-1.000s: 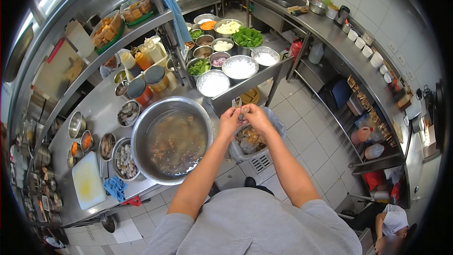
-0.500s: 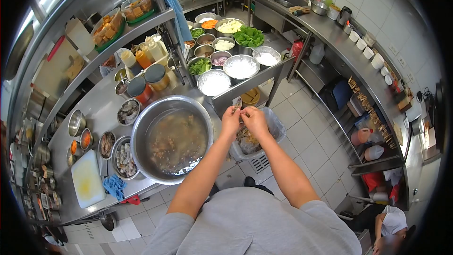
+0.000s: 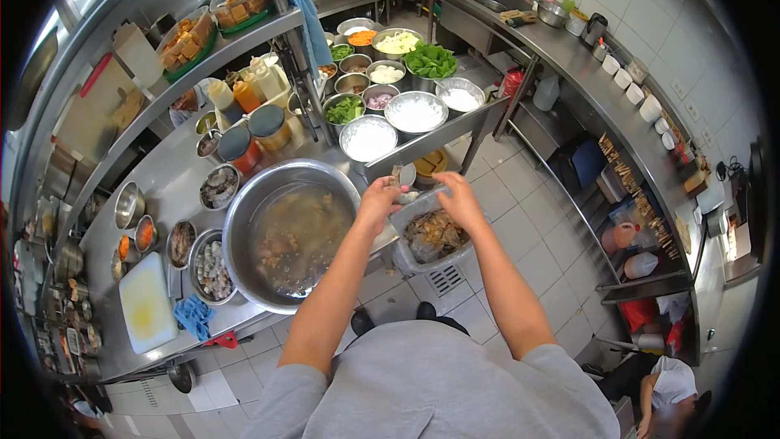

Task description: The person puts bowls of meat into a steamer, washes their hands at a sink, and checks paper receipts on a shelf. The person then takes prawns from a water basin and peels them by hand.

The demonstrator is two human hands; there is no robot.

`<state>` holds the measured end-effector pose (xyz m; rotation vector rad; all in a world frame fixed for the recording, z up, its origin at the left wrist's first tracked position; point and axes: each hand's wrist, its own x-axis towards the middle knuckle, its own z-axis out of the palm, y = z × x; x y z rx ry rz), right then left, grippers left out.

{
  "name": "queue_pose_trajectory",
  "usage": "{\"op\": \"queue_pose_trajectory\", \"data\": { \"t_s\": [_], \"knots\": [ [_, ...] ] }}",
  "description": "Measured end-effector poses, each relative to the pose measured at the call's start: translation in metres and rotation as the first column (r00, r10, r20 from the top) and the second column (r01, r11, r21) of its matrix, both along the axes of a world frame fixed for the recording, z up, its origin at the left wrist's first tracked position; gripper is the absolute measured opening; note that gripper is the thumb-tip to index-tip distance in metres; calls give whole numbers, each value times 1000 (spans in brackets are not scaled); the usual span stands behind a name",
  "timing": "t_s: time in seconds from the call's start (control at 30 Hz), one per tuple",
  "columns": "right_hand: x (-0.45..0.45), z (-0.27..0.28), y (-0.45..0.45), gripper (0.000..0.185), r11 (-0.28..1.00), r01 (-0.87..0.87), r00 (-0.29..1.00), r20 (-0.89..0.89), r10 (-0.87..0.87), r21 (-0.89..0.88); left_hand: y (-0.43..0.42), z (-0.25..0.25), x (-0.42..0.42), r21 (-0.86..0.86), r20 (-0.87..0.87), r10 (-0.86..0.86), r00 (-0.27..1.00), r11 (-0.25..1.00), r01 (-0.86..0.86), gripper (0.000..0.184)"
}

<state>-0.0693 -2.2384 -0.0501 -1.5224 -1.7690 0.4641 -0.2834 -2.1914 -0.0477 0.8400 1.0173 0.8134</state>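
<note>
Fingers of my left hand [image 3: 382, 199] are closed round a small brownish piece [image 3: 395, 179], too small to identify. My right hand [image 3: 457, 197] is a little to the right, apart from the left, its fingers spread over a lined bin [image 3: 405, 258]. Brown scraps [image 3: 435, 236] lie inside the bin. Left of my hands stands a large metal basin [image 3: 234, 232] of cloudy water with brown pieces in it. Beside the basin is a bowl of shrimp [image 3: 214, 270], and another bowl of greyish shrimp [image 3: 219, 187] stands behind it.
A white cutting board [image 3: 149, 302] and a blue cloth [image 3: 193, 317] lie on the steel counter [image 3: 154, 175]. Several ingredient bowls stand beyond my hands, with lettuce [image 3: 431, 61] in one. At the lower right sits another person [image 3: 673, 382].
My hands were together and have moved apart, the right one outward and the left one slightly left. The piece stays in my left hand. More of the bin's contents shows.
</note>
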Motion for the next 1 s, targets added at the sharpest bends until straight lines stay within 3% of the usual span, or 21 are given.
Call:
{"op": "queue_pose_trajectory", "data": {
  "t_s": [0.07,0.2,0.27,0.4,0.47,0.5,0.53,0.6,0.63,0.73,0.77,0.8,0.87,0.9,0.93,1.0],
  "knots": [
    [-12,36,5,43,993,-38,999,35,34,108,-2,1,1,107,-135,-95,986,988,110,29],
    [-23,56,12,31,975,-117,993,41,111,188,-2,1,2,226,-203,-135,970,957,180,22],
    [-22,56,20,19,966,-258,951,179,253,3,0,4,-5,433,-331,-222,917,828,357,21],
    [-29,52,19,13,937,-350,920,194,341,10,3,21,-24,355,-470,-284,836,806,474,24],
    [-35,52,18,13,905,-418,880,210,426,-84,2,34,-34,221,-576,-375,726,784,580,26],
    [-39,52,17,13,894,-441,869,210,448,-82,5,29,-39,189,-550,-413,726,784,591,26],
    [-42,53,16,13,893,-448,862,241,445,-45,5,28,-45,190,-550,-393,737,800,569,26],
    [-51,58,14,13,879,-477,844,273,462,-11,6,22,-56,198,-355,-527,772,765,613,26],
    [-55,61,12,14,881,-473,836,316,448,1,7,16,-61,219,-336,-554,762,741,635,26],
    [-70,67,12,14,890,-455,825,379,419,7,0,22,-72,284,-377,-517,768,725,627,25],
    [-76,66,13,15,906,-423,832,399,386,5,-2,24,-76,304,-494,-455,741,708,638,22],
    [-81,64,14,15,898,-440,825,398,402,3,-6,25,-79,302,-494,-442,749,720,624,22],
    [-92,59,17,15,935,-332,940,40,339,-127,-16,27,-85,683,-634,3,773,472,558,20],
    [-94,51,21,16,928,-314,949,-89,302,-202,-21,35,-88,728,-624,93,776,431,533,20],
    [-97,40,25,16,919,-338,941,-90,327,-200,-26,44,-95,728,-624,114,773,444,523,20],
    [-104,23,28,17,908,-332,833,-531,155,-256,-36,64,-113,751,-645,232,729,373,545,22]
  ]
}}
